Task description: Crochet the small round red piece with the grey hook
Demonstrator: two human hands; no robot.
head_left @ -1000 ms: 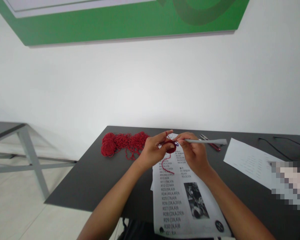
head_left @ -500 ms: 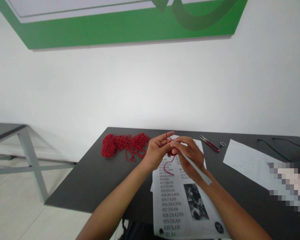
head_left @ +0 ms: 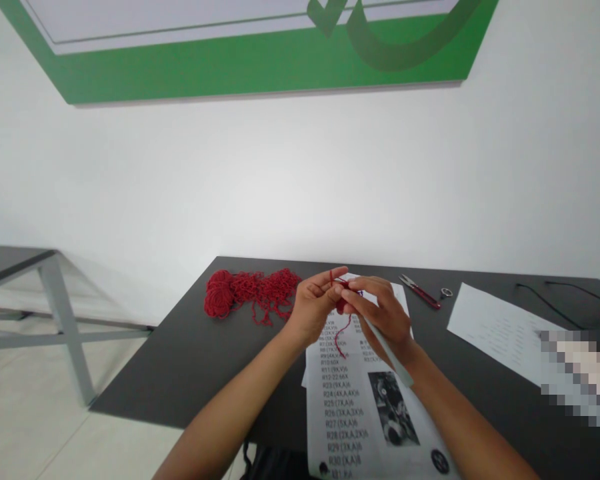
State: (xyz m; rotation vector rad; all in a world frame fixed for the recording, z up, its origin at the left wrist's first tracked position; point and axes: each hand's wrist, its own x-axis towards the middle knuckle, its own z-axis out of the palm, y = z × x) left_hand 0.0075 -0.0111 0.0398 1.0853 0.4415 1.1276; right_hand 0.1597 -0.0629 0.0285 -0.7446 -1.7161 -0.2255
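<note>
Pinched in my left hand (head_left: 313,300) is a small red crochet piece (head_left: 341,305), and red yarn loops over its outstretched index finger. My right hand (head_left: 386,313) grips a crochet hook (head_left: 389,350) whose long, flat, pale grey handle points back toward the wrist. The hook's tip is at the piece, too small to make out. From the piece a loose yarn tail (head_left: 338,343) hangs over a printed pattern sheet (head_left: 345,413). Left of my hands lies a red yarn ball (head_left: 220,293) with a crinkled tangle of yarn (head_left: 267,290) beside it.
Thread snips (head_left: 420,292) with red handles lie on the dark table (head_left: 180,373), near a small metal ring (head_left: 447,293). To the right are a second paper (head_left: 495,327) and thin black glasses arms (head_left: 550,303). Another table (head_left: 15,257) stands at the left.
The hook's handle has tilted more steeply downward as my right hand turned slightly. The yarn tail has swung a little to the right. My left hand keeps its pinch.
</note>
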